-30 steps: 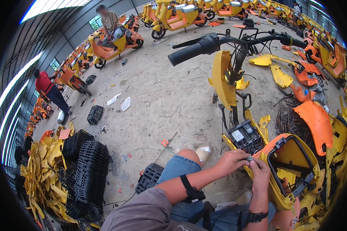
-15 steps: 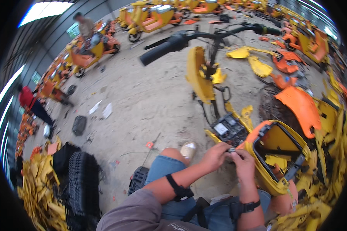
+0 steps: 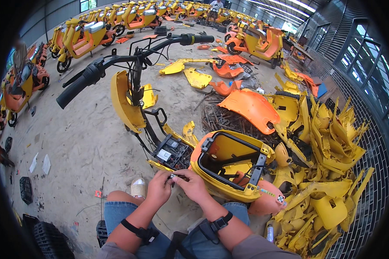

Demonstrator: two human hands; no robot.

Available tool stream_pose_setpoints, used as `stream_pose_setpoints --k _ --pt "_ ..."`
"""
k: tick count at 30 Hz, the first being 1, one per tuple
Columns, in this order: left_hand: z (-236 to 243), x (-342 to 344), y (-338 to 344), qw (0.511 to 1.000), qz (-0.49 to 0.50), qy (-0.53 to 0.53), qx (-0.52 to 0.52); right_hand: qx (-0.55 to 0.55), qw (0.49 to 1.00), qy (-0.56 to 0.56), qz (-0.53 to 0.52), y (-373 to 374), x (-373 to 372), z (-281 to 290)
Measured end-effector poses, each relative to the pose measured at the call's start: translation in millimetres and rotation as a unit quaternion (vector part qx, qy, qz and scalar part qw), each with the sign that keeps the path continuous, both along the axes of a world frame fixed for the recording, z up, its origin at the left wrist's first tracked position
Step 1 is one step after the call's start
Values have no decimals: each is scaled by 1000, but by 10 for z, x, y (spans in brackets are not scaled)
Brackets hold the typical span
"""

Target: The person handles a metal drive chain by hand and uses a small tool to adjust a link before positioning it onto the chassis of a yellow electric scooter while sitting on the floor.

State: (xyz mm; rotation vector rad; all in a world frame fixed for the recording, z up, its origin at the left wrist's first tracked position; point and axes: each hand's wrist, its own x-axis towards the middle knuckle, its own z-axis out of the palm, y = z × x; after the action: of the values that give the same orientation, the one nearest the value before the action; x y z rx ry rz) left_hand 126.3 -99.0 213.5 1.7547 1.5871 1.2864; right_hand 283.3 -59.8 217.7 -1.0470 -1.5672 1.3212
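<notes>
In front of a partly stripped scooter, my left hand [image 3: 159,188] and my right hand [image 3: 192,185] meet with fingers closed in a pinch. Between the fingertips shows a small silver and dark metal piece [image 3: 173,175], too small to name. Just beyond them lies the scooter's open floor compartment [image 3: 173,151], with black parts and a pale label inside. To the right of my hands stands the yellow and orange seat body [image 3: 196,166], its top open with a black rim. The bare handlebar [image 3: 138,56] rises ahead, with a yellow front panel [image 3: 124,103] on its stem.
Heaped yellow panels [image 3: 328,207] fill the right side. An orange panel [image 3: 250,108] lies over a pile of dark metal bars [image 3: 229,122]. A spray can [image 3: 270,233] stands by my right knee. Black crates [image 3: 52,239] lie at lower left. Scooters [image 3: 82,41] line the back.
My view has swung to the right, so the scooter and hands appear further left and more of the panel heap shows. Both hands stay together at the small metal piece.
</notes>
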Motion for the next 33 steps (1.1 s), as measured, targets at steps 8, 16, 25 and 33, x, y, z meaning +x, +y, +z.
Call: stream_pose_setpoints --k 8,16,25,33 --pt "-35 -13 79 1000 -16 -14 -11 90 995 7 -38 74 -28 -28" --pt "54 59 180 999 -18 -32 3 95 993 59 -45 149 16 -8" --pt "69 29 136 999 -26 -44 -3 3 993 117 -14 140 11 -86" --pt "48 -38 62 998 33 -21 49 -115 975 187 -17 60 -70 -119"
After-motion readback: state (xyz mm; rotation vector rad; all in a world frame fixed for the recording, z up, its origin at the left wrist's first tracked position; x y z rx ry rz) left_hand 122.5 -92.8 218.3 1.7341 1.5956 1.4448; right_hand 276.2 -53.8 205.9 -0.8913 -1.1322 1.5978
